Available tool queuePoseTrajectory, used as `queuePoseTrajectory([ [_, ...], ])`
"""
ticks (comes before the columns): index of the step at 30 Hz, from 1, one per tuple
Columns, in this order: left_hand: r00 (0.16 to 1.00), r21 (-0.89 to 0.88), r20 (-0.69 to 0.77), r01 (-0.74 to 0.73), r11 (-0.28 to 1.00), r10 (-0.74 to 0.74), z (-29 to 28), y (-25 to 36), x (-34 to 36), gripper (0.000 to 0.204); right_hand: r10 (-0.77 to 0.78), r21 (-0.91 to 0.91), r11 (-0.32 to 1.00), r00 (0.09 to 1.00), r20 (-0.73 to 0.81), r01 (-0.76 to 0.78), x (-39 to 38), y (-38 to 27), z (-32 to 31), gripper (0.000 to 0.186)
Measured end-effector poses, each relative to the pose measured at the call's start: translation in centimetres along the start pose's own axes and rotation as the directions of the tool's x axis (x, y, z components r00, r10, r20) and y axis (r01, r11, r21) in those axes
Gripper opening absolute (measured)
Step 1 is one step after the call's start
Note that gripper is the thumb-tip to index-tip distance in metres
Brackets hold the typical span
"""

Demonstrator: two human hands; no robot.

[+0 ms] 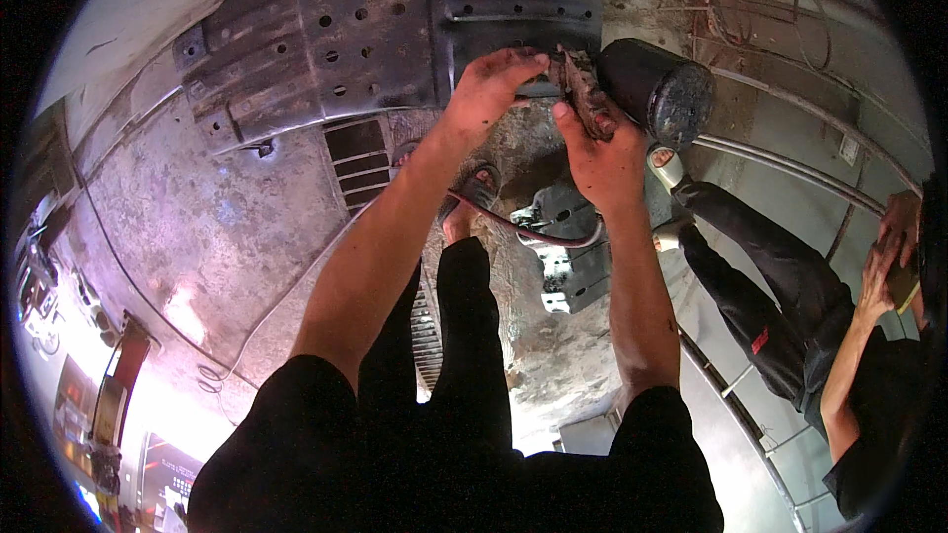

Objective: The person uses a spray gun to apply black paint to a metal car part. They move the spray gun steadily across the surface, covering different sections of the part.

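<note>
My right hand [597, 153] grips a grimy, crusted spray-gun-like tool [585, 89], with a black cylindrical cup [652, 89] beside it. My left hand [499, 89] has its fingers curled at the tool’s front end; exactly what the fingertips grasp is partly hidden. A dark red hose [513, 229] runs below my hands. Behind them lie large black perforated metal plates [365, 35]. A smaller dark metal plate [573, 271], with bright patches, is below my right hand.
My sandalled foot [472, 188] stands beside a floor grate [351, 153]. Cables [148, 306] cross the floor at left. Metal pipes [790, 166] run along the right. Another person [790, 306] in dark clothes is at right, holding something. Cluttered equipment [44, 286] fills the far left.
</note>
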State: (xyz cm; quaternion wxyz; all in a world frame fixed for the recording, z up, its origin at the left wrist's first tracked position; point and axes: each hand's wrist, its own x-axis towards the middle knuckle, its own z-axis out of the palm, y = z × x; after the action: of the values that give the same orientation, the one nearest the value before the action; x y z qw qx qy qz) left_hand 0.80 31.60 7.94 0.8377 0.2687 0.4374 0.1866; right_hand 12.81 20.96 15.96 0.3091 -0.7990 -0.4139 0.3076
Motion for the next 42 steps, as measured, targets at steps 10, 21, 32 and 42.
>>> queuePoseTrajectory([
  [10,0.952,0.672,0.268,-0.296,0.679,0.150,-1.2,2.1,3.9,0.051,0.029,-0.085,0.996,1.000,0.003,-0.029,0.6,0.2,0.0,0.036],
  [21,0.954,0.782,0.254,-0.300,0.547,0.160,-0.3,1.0,7.0,0.050,0.145,-0.068,0.987,0.989,-0.007,-0.145,2.0,1.7,-0.3,0.040],
  [32,0.991,0.742,0.127,-0.117,0.660,0.033,0.5,1.8,6.6,0.055,0.065,-0.063,0.996,0.998,0.002,-0.064,2.3,1.5,-0.4,0.035],
  [42,0.983,0.582,0.099,-0.184,0.792,0.156,-1.9,-4.4,3.1,0.062,-0.036,-0.124,0.992,0.997,-0.062,0.029,3.4,0.8,-0.2,0.037],
])
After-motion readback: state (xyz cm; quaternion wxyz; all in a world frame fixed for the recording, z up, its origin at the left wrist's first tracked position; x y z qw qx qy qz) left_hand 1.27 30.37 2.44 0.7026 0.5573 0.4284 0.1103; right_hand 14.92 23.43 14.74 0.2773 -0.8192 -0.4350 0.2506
